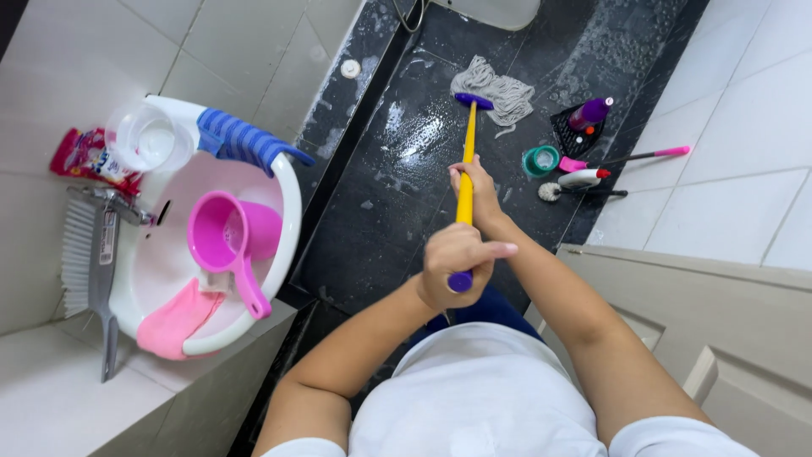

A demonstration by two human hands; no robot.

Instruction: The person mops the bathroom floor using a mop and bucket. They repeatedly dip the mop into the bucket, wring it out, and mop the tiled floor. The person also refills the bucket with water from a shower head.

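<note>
I hold a mop with a yellow handle over a wet black tiled floor. My left hand grips the purple end cap at the near end of the handle. My right hand is wrapped around the handle farther down. The grey string mop head lies spread on the soapy floor at the far end, under a purple socket.
A white basin on a low ledge at left holds a pink scoop, a pink cloth and a blue-striped item. A brush, a red packet and a white tub sit beside it. Bottles, a teal cup and pink-handled brushes crowd the right corner. A beige door stands at right.
</note>
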